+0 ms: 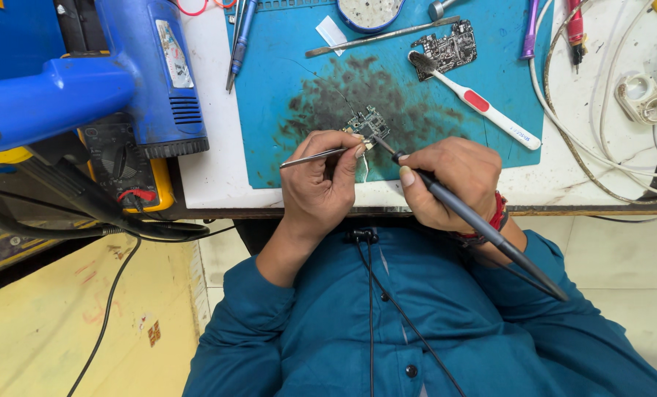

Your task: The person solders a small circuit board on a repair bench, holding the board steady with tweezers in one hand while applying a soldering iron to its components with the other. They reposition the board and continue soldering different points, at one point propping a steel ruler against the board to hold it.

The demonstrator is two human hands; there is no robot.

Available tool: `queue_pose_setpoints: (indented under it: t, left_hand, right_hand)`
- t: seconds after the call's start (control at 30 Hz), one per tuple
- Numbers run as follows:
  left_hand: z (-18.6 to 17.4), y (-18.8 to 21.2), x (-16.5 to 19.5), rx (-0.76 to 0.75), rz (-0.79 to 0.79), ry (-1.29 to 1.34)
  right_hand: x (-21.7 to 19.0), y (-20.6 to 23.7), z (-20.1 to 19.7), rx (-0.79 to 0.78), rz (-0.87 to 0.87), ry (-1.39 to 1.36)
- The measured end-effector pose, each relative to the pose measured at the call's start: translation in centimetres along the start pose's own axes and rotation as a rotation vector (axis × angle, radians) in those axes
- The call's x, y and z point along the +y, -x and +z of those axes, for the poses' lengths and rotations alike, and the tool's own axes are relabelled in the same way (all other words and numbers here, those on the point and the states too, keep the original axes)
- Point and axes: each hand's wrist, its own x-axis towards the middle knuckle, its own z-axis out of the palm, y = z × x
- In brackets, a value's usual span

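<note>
Small circuit board (pixel 367 123) lies just beyond your fingertips | left hand (pixel 321 180) pinching tweezers (pixel 314 156), nearer | right hand (pixel 450 180) gripping soldering iron (pixel 475 220), tip at board's edge

The left hand (pixel 320 180) pinched a pair of thin metal tweezers (pixel 312 156), their tips reaching a small dark circuit board (pixel 368 123) that lay on a stained teal rubber work mat (pixel 277 103). The right hand (pixel 450 180) gripped a slim dark grey soldering iron (pixel 475 220) like a pen, its tip touching the board's near edge. Further back on the mat lay a white and red toothbrush (pixel 483 106), its bristles beside a second, larger black circuit board (pixel 452 48), and a flat metal spatula (pixel 380 37). A blue hot-air gun (pixel 148 73) stood at the left.
</note>
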Motion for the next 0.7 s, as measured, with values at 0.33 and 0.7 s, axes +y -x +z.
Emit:
queue_pose_setpoints:
  t: [0.33, 0.7]
  left_hand:
    - [-0.01, -0.02, -0.13, -0.001, 0.001, 0.004]
    - [0.06, 0.12, -0.19, 0.014, 0.0, -0.005]
  right_hand:
    - [0.04, -0.09, 0.11, 0.009, -0.008, -0.003]
    - [-0.01, -0.1, 0.07, 0.002, -0.02, -0.005]
